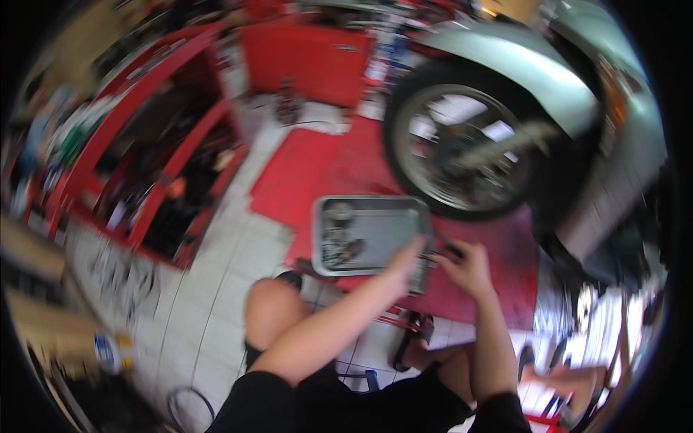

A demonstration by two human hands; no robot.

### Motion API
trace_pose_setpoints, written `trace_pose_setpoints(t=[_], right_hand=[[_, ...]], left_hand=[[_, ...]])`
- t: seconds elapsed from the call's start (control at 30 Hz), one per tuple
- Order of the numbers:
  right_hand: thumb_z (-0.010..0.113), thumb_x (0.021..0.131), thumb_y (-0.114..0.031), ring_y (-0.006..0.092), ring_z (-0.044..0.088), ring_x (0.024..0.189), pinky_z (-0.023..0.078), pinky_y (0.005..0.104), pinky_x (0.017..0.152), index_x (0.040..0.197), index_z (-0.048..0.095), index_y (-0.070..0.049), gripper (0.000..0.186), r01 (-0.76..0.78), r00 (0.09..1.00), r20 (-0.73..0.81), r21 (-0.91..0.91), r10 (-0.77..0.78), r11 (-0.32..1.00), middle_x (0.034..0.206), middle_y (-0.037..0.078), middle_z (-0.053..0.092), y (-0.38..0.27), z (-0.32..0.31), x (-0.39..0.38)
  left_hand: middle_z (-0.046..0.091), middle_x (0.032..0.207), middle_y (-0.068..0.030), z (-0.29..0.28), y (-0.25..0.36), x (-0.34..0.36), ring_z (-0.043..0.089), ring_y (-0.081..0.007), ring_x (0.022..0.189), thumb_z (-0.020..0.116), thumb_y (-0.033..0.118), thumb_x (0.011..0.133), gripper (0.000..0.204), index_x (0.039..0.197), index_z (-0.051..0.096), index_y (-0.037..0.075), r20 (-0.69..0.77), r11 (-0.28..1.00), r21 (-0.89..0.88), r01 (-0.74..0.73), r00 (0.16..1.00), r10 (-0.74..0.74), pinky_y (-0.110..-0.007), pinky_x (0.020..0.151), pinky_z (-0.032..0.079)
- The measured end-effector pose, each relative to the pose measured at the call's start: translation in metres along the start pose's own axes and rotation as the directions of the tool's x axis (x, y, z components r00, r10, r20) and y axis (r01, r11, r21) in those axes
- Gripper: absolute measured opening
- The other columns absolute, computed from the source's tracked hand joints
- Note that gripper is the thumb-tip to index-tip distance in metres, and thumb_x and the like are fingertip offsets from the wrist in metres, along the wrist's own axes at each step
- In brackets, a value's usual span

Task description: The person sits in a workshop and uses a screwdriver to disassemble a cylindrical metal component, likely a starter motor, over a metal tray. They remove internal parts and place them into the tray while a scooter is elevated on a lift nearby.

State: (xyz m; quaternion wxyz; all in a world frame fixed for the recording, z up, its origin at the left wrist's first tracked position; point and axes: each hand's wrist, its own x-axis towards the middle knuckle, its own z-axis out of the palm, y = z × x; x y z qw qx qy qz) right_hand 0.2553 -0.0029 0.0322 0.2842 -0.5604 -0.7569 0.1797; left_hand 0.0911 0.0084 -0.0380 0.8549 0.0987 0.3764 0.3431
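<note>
A grey metal tray lies on the red floor mat, with several small metal parts gathered on its left side. My left hand reaches over the tray's near right corner. Its fingers close around a greyish metal part, whose kind is blurred. Just to the right, my right hand is closed, with its fingertips on a thin dark piece that points toward the left hand. Motion smear and the fingers hide where the two pieces meet.
A motorcycle's front wheel and silver fender stand ahead right. On the left is a red metal rack holding dark items; behind the mat is a red cabinet. Another person's leg shows at lower right.
</note>
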Motion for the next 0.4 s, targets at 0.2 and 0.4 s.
trace_pose_setpoints(t=[0.2,0.4], right_hand=[[0.081,0.075,-0.021,0.028,0.062,0.055,0.048,0.035,0.055,0.089,0.069,0.002,0.029,0.023,0.999,0.039,0.236,-0.033,0.971,0.067,0.017,0.063,-0.011,-0.003,-0.005],[0.074,0.08,-0.02,0.0327,0.068,0.072,0.052,0.0418,0.068,0.097,0.069,-0.003,0.024,0.018,0.987,0.151,0.265,-0.06,0.964,0.073,0.016,0.068,-0.014,-0.001,-0.005]], left_hand=[[0.065,0.074,-0.0103,0.004,0.023,-0.027,0.065,-0.0224,0.059,0.054,0.051,0.094,0.051,0.103,0.064,0.002,-0.038,0.974,0.225,-0.012,0.999,0.021,-0.036,0.054,0.057],[0.064,0.071,-0.0109,-0.008,0.03,-0.025,0.064,-0.0251,0.058,0.051,0.056,0.093,0.052,0.101,0.062,0.006,-0.01,0.973,0.215,0.088,0.996,-0.088,-0.039,0.055,0.055]])
